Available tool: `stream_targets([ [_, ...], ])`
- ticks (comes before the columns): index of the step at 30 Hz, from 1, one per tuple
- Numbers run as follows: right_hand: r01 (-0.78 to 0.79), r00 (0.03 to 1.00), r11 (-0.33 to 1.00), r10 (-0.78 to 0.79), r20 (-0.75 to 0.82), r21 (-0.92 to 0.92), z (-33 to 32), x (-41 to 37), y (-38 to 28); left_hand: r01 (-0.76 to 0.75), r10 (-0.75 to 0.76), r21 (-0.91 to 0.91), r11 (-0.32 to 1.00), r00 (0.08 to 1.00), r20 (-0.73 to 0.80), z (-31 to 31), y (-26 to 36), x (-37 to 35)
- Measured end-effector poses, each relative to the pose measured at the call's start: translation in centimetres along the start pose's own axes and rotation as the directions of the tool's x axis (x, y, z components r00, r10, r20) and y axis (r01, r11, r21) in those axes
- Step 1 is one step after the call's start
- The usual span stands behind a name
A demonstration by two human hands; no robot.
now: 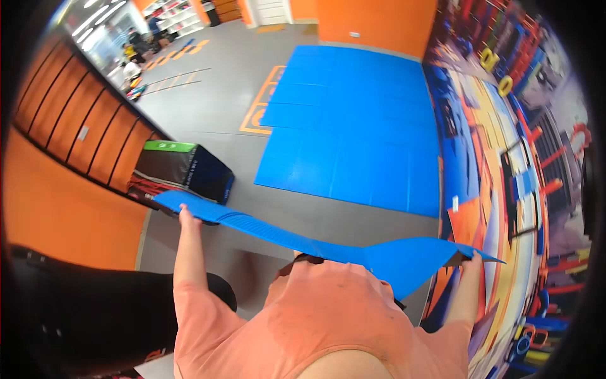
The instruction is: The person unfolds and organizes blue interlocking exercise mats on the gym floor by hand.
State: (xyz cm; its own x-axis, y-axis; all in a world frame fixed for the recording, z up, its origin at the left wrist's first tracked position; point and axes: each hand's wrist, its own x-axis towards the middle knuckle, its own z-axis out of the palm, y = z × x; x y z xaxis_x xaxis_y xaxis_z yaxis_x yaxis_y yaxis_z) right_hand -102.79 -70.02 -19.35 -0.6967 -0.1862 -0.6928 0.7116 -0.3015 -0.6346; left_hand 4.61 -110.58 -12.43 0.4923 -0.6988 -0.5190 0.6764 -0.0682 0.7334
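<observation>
Across the front of my body I carry a blue foam floor mat [278,235], which sags and twists between my arms. My left hand [188,216] grips its left end, with the arm stretched forward. At the other end my right hand [471,259] is closed on the mat's edge, where a dark underside shows at the bent corner. Most of the fingers on both hands are hidden by the mat. Ahead of me, several matching blue mats [353,126] lie edge to edge on the grey floor.
A black padded box with a green top edge [169,146] stands by the left wall bars [76,120]. At right is a colourful mural wall [480,164] with mounted equipment. An orange wall [379,25] rises behind the mats. People [132,68] are far off at upper left.
</observation>
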Motion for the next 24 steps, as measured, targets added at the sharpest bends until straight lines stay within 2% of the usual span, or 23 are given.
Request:
stream_targets([
  [1,0.001,0.999,1.000,-0.001,0.043,-0.021,0.7,0.3,-0.4,-0.048,0.051,0.045,0.998,0.997,-0.061,2.5,0.6,-2.6],
  [3,0.110,0.994,0.985,-0.106,0.042,-0.133,2.4,1.8,-1.4,-0.035,0.035,-0.024,0.999,0.999,0.002,4.6,1.7,-2.9],
  [6,0.129,0.989,0.964,-0.107,0.104,-0.232,6.2,-1.7,-2.4,-0.035,0.036,-0.031,0.999,0.999,0.031,7.1,3.4,-4.6],
  [7,0.128,0.987,0.962,-0.101,0.121,-0.240,6.9,-2.0,-2.8,-0.045,0.046,-0.044,0.998,0.999,0.020,7.6,3.6,-4.8],
  [9,0.080,0.967,0.982,-0.034,0.254,-0.172,7.5,-2.4,-3.4,-0.072,0.074,-0.054,0.996,0.997,0.039,7.8,4.2,-4.8],
  [13,0.088,0.952,0.986,-0.041,0.303,-0.143,7.5,-3.8,-4.0,-0.077,0.081,-0.054,0.996,0.994,0.079,6.4,4.5,-3.5],
  [15,0.115,0.960,0.987,-0.081,0.269,-0.114,7.4,-4.4,-4.1,-0.071,0.081,-0.095,0.993,0.992,0.102,4.7,4.4,-1.8],
  [17,0.099,0.968,0.990,-0.073,0.241,-0.096,7.4,-4.5,-3.8,-0.052,0.053,0.036,0.998,0.998,-0.034,3.1,4.2,-0.7],
  [18,0.072,0.973,0.993,-0.050,0.224,-0.092,7.1,-4.4,-3.6,0.014,-0.003,0.128,0.992,0.997,-0.083,2.5,4.2,-0.9],
  [19,0.047,0.978,0.995,-0.027,0.206,-0.088,6.6,-4.3,-3.3,0.013,-0.001,0.132,0.991,0.996,-0.090,1.6,3.8,-1.3],
  [21,0.001,0.976,0.992,0.026,0.216,-0.124,5.8,-3.3,-1.9,0.092,-0.005,0.290,0.953,0.958,-0.288,0.4,2.3,-2.8],
  [24,-0.076,0.959,0.983,0.117,0.258,-0.165,3.7,0.1,3.2,0.195,0.039,0.427,0.883,0.876,-0.481,-1.7,-0.3,-5.3],
])
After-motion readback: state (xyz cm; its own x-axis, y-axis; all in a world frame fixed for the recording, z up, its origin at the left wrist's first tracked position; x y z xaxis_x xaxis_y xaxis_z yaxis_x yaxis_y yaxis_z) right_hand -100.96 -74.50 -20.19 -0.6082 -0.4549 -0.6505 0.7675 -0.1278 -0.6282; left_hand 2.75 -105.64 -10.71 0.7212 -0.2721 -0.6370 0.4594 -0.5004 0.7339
